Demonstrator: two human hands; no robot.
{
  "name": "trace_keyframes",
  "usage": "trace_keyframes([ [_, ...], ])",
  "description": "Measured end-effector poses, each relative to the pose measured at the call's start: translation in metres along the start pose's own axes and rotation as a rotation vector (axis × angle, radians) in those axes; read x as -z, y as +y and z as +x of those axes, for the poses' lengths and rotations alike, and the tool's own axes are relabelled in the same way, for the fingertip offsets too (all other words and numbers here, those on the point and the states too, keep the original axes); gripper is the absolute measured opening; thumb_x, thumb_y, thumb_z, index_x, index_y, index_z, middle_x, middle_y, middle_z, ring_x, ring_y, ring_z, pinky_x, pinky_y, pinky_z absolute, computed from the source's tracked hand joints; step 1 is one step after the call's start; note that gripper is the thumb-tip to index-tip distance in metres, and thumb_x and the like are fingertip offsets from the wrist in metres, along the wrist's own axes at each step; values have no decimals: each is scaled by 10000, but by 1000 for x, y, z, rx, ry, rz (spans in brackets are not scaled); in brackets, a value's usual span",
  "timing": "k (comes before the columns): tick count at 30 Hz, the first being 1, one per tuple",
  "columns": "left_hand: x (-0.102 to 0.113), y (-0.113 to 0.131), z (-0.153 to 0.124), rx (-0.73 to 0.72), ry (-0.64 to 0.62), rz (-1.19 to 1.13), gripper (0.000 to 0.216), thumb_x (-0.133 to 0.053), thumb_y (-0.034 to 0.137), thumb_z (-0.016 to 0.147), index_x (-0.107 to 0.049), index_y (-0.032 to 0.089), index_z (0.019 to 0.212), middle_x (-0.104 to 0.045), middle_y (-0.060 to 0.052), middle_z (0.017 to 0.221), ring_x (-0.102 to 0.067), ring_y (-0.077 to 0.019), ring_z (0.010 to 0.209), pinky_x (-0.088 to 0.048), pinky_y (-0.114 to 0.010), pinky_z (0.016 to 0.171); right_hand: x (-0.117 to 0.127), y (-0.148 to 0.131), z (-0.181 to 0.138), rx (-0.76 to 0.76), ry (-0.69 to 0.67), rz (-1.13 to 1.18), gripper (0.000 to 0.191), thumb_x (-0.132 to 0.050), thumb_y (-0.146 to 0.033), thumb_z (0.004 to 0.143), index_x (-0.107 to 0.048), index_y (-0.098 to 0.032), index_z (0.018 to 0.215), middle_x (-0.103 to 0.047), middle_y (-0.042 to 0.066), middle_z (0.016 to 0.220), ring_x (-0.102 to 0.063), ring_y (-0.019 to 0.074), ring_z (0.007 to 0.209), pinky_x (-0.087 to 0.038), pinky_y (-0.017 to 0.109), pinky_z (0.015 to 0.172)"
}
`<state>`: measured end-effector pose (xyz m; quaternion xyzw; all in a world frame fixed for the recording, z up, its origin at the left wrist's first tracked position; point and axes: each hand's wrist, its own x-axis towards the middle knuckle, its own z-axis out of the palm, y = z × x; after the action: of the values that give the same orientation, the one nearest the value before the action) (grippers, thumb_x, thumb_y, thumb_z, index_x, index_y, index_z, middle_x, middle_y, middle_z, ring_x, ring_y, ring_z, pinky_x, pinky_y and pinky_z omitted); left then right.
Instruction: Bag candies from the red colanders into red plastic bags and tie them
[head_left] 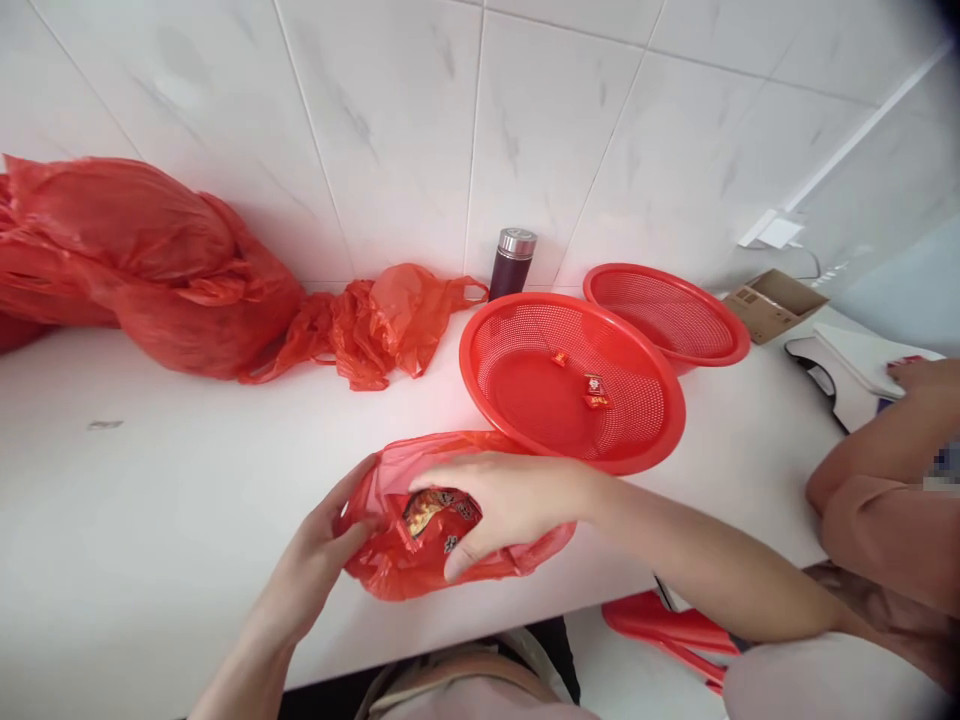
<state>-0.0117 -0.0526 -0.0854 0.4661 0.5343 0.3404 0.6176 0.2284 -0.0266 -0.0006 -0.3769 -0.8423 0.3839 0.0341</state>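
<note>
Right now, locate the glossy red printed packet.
Head view, lower centre: the packet is in the thin red plastic bag, between left hand and right hand.

No legible text anywhere, just print I can't resolve. Red packet (pixel 450 525) under the right hand (pixel 517 505): bold dark characters with pale outlines, next to a food picture; fingers cover part of it, so no reading. Basket (pixel 517 395) has three small wrapped pieces: the lowest (pixel 597 402) carries yellow lettering, the one just above it (pixel 595 384) dark marks on white, the third (pixel 560 357) too small to tell. Flask lid (pixel 517 238) maybe has a logo on top, too faint to call. Cardboard box (pixel 776 305): small side marks, unreadable.
</note>
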Motion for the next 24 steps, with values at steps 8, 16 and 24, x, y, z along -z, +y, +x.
trace_keyframes([
  [8,15,-14,2,-172,219,492,722,-487,206,798,-285,275,1487,-346,-98,1525,-510,-274,1220,-451,-407,974,-39,29,19,-220,169,-474,611,-615,-126,780,-476,-188,1371,-575,165,1276,-633,307,1048,-510,422,859],
  [16,7,7,-38,-500,582,644,341,-540,390,864,-572,289,1188,-534,-54,1244,-539,-254,1102,-466,-340,848,-31,3,-17,26,606,187,493,-517,-111,872,-484,-280,1334,-524,20,1385,-467,141,1293,-357,324,1113],
  [24,9,-25,-35,-224,245,1064,385,-489,521,870,-686,328,1138,-640,-25,814,-581,-215,750,-410,-344,738,-64,17,7,62,679,352,427,-513,-171,894,-489,-269,1308,-495,53,1418,-434,175,1335,-346,380,1120],
])
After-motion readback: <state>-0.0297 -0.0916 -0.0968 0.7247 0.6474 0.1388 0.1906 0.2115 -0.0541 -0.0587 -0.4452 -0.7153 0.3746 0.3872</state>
